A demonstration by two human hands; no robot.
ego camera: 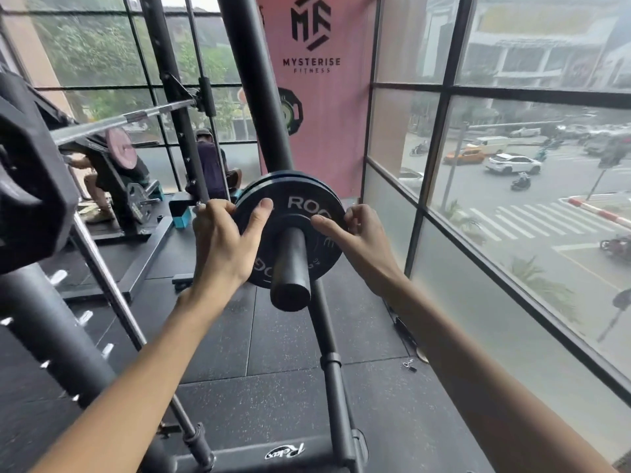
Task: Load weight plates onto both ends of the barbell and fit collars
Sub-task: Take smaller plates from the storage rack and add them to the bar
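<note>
Plate-loading is in hand at this end; the left hand (222, 240) and right hand (362, 240) each clasp the rim of the black Rogue plate (297, 203), thumbs on its face; it sits on the barbell sleeve (292, 268), close against another plate behind; next, likely, press it flush, then fit a collar; none shows on the sleeve.

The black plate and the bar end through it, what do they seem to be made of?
The plate looks like matte black rubber: dull face, white printed letters; a metal core is possible. The bar end looks like metal with a dark, smooth coating: a faint sheen along it.
</note>
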